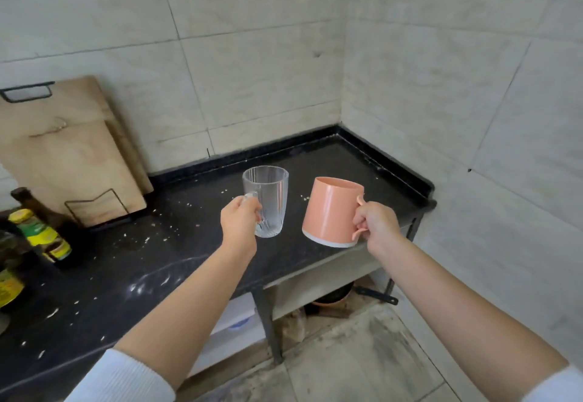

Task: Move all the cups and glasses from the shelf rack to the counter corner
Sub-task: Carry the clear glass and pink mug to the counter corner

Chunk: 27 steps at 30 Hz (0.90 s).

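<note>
My left hand (239,224) grips the handle of a clear ribbed glass mug (268,199) and holds it upright in the air above the black counter (331,161). My right hand (375,225) grips the handle of a pink cup (331,210) with a white base, tilted a little to the left. Both hang over the counter near its right-hand corner, where two tiled walls meet. The two cups are a short gap apart. The shelf rack is out of view.
Wooden cutting boards (69,155) lean on the wall in a wire stand at the left. Dark sauce bottles (44,231) stand at the left edge. White crumbs are scattered over the counter. A raised black lip (388,161) borders the corner. Below the counter are a shelf and a pan (334,297).
</note>
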Each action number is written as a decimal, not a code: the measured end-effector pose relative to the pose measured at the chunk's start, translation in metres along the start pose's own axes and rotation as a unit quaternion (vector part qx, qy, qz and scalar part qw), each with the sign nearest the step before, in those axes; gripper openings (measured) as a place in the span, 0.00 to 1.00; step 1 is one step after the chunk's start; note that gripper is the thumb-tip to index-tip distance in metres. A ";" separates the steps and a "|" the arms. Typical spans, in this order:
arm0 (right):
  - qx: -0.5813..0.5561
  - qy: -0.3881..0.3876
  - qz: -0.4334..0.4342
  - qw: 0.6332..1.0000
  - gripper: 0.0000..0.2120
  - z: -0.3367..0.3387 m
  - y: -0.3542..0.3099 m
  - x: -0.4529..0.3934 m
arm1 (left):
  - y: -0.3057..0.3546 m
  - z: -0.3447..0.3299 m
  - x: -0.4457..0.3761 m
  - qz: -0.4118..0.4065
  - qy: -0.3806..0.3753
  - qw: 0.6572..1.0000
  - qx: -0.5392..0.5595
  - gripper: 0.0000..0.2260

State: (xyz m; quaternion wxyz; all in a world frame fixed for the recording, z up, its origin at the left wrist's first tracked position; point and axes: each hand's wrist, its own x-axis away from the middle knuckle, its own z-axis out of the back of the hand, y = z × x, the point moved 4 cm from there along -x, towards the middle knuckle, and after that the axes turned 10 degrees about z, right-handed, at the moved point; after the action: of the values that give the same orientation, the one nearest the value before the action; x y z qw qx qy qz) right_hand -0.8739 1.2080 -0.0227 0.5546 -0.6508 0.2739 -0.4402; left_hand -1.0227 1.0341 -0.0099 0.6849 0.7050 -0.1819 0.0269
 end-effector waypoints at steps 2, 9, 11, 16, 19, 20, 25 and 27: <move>-0.013 -0.007 -0.008 1.000 0.12 -0.003 -0.006 -0.034 | 0.003 -0.026 -0.028 0.009 -0.014 1.000 0.012 0.17; -0.031 -0.028 -0.034 0.999 0.08 -0.023 -0.026 -0.153 | 0.011 -0.118 -0.136 0.062 -0.034 0.995 0.069 0.20; -0.042 -0.039 -0.037 0.998 0.15 -0.033 -0.035 -0.189 | 0.016 -0.145 -0.172 0.075 -0.044 0.994 0.061 0.20; -0.019 -0.044 -0.034 0.998 0.21 -0.055 -0.058 -0.267 | 0.028 -0.200 -0.247 0.085 -0.071 0.994 0.008 0.18; 0.007 -0.037 -0.036 0.999 0.19 -0.062 -0.061 -0.312 | 0.023 -0.232 -0.288 0.122 -0.072 0.990 -0.007 0.18; 0.014 -0.035 -0.040 0.998 0.19 -0.064 -0.060 -0.326 | 0.018 -0.242 -0.299 0.133 -0.068 0.989 -0.017 0.18; 0.067 -0.011 -0.056 0.996 0.19 -0.072 -0.048 -0.402 | -0.008 -0.285 -0.342 0.186 -0.056 0.980 -0.039 0.14; 0.086 -0.004 -0.065 0.994 0.19 -0.079 -0.042 -0.431 | -0.015 -0.296 -0.353 0.207 -0.052 0.976 -0.050 0.13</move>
State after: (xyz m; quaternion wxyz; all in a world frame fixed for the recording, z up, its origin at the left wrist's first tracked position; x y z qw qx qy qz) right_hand -1.1478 1.5435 -0.0989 0.5801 -0.6189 0.1895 -0.4944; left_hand -1.2847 1.4006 -0.1073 0.6884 0.6175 -0.3603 0.1223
